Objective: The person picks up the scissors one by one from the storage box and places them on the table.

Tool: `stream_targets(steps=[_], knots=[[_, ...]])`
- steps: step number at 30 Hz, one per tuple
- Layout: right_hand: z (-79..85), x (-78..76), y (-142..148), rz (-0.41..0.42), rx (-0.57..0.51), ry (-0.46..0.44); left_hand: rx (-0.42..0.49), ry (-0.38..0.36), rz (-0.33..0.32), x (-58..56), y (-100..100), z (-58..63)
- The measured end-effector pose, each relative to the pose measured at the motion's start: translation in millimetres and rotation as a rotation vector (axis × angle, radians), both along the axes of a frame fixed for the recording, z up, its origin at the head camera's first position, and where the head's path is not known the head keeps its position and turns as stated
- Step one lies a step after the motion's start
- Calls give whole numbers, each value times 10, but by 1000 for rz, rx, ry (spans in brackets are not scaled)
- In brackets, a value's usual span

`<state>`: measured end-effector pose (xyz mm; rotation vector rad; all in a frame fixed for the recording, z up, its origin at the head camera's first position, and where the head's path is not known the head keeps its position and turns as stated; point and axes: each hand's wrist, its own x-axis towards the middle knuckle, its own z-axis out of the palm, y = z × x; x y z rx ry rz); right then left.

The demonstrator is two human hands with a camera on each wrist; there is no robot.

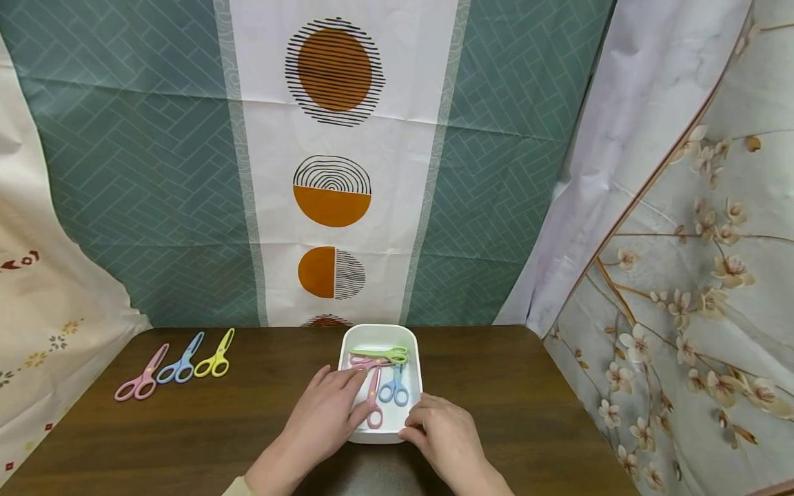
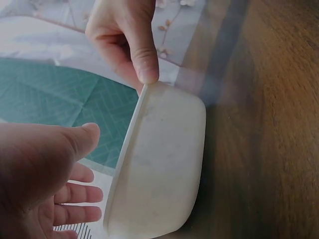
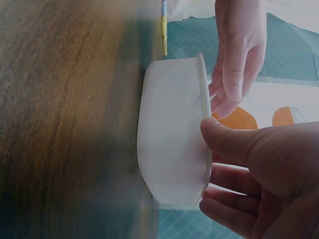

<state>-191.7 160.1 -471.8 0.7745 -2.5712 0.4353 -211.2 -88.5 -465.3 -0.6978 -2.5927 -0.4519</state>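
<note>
A white plastic box [image 1: 378, 437] sits on the table, with small scissors lying in it: green scissors [image 1: 397, 354] across the far end, pink scissors [image 1: 367, 362] under them, blue scissors [image 1: 394, 387] on the right and a second pair of pink scissors [image 1: 373, 398] nearer the middle. My right hand [image 1: 445, 430] grips the rim at the near right corner, thumb on the edge in the right wrist view. Over the box's left side hovers my left hand [image 1: 329, 406], fingers extended and holding nothing visible. Its thumb is near the closer pink scissors; contact there is unclear.
At the table's far left lie pink scissors [image 1: 147, 372], blue scissors [image 1: 183, 365] and yellow scissors [image 1: 218, 359] in a row. The dark wooden table [image 1: 509, 386] ends at a patterned curtain [image 1: 496, 227] behind, with a floral cloth [image 1: 676, 331] hanging on the right.
</note>
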Motion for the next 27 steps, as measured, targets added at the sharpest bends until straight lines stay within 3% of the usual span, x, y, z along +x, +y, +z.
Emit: stream_targets(steps=[6, 22, 27], knots=[[-5, 0, -1, 4, -3, 15, -38, 12, -20, -14, 22, -21], [-7, -14, -5, 1, 1, 13, -150, 72, -82, -199, 86, -89], [-10, -17, -2, 4, 5, 12, -164, 15, -101, -231, 105, -65]])
